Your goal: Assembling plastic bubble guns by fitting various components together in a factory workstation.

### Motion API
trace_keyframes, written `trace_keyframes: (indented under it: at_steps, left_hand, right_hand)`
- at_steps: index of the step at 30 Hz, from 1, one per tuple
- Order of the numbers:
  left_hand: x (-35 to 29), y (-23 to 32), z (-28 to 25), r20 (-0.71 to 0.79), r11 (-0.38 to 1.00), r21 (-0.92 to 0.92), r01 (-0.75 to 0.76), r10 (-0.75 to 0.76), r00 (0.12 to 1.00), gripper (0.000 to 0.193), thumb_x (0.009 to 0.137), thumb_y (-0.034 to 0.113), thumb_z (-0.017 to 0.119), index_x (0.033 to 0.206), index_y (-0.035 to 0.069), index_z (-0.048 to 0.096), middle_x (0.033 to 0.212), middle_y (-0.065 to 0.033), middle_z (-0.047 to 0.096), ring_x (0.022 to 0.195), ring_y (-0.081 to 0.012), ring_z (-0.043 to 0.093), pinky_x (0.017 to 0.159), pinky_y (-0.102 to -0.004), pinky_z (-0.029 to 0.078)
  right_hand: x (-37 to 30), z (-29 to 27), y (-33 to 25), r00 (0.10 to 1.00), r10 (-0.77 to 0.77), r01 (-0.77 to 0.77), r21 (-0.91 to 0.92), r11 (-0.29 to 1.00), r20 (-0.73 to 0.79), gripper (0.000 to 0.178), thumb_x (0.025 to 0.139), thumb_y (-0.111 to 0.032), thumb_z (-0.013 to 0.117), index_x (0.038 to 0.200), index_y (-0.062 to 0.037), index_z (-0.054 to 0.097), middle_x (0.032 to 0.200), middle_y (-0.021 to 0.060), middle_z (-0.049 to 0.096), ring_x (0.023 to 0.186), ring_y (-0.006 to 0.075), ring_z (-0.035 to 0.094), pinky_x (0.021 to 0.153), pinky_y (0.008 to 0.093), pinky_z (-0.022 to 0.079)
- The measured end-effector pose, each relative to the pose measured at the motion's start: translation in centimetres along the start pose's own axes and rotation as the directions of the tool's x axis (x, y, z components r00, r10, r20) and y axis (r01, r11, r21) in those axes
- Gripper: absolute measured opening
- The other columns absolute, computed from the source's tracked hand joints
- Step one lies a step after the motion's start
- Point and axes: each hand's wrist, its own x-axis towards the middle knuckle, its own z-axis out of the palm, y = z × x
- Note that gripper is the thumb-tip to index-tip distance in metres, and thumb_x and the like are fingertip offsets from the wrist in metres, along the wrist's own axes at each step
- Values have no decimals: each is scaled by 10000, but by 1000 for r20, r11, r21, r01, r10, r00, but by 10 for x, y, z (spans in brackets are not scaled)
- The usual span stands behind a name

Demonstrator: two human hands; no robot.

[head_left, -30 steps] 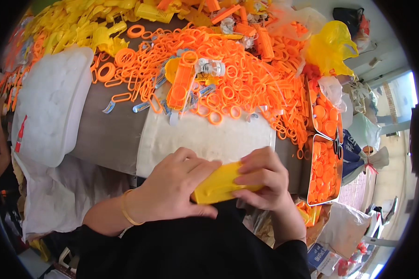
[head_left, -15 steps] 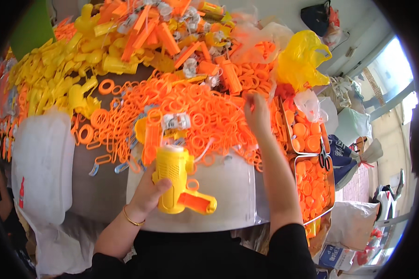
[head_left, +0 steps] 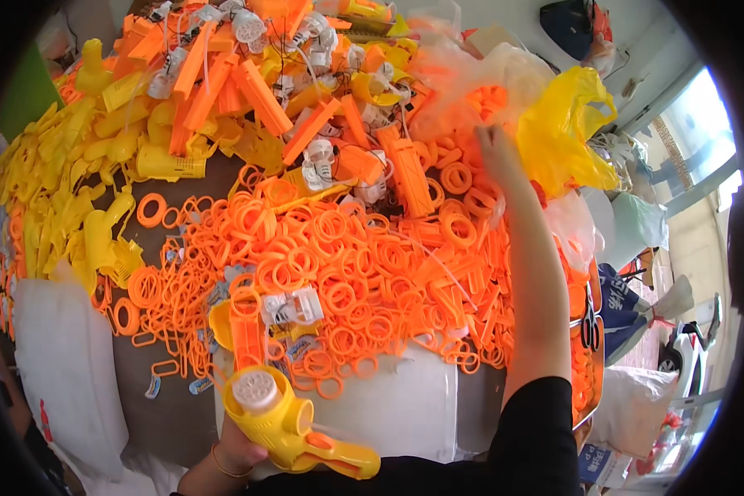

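Low at the front, my left hand [head_left: 238, 446] grips a yellow plastic toy gun [head_left: 277, 426], with a round white perforated disc [head_left: 256, 388] showing in its upturned end. Its handle points to the right. My right arm stretches far forward, and the right hand [head_left: 496, 150] is at a translucent bag [head_left: 512, 74] by loose orange pieces; its fingers are blurred. Between the hands spreads a heap of orange rings [head_left: 372, 256]. An orange trough-shaped part [head_left: 246, 341] and a white mechanism with a clear housing [head_left: 293, 307] lie just beyond the toy gun.
Yellow shell parts [head_left: 99, 149] are piled at the back left, with orange parts and wired white units [head_left: 248, 29] beside them. A yellow plastic bag [head_left: 562, 124] stands at the back right. Black-handled scissors [head_left: 589, 322] rest by a tray of orange pieces [head_left: 585, 372] at the right.
My right hand has moved farther forward and right, to the translucent bag. The toy gun in my left hand has come lower in view and tilted, showing its white disc. The view has shifted.
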Motion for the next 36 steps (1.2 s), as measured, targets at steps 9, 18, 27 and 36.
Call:
trace_keyframes:
  at_steps: [9,18,27,36]
  left_hand:
    - [-7,9,-3,87,986,-109,124,-115,990,920,580,256,869,1299,-21,366,1205,-134,544,1100,-232,563,944,-385,460]
    - [-2,12,10,157,983,-181,-32,61,986,802,648,195,814,1281,-44,384,1182,-169,548,1061,-271,586,931,-423,475]
    - [-67,18,-3,121,988,-55,-144,149,981,863,731,471,728,1323,-28,348,1125,-148,563,977,-227,604,811,-339,518]
    - [-84,-10,8,128,985,139,-103,85,988,675,765,208,649,1331,8,340,1140,-104,542,1034,-172,559,904,-322,456]
  right_hand:
    - [16,27,-4,992,-112,107,85,991,61,399,934,-380,461,964,14,516,926,186,595,857,304,584,773,385,449]
    - [-120,-28,-67,951,-74,-41,362,931,299,291,952,-330,474,904,-43,490,824,-1,460,798,94,413,722,252,361]
    - [-370,-19,-115,651,-440,423,185,887,618,190,705,-140,650,858,-59,573,875,129,570,882,269,557,783,394,425]
    - [-407,-31,-104,856,-295,304,48,952,424,638,707,-317,735,1248,-57,520,1144,176,486,1080,350,444,900,422,396]
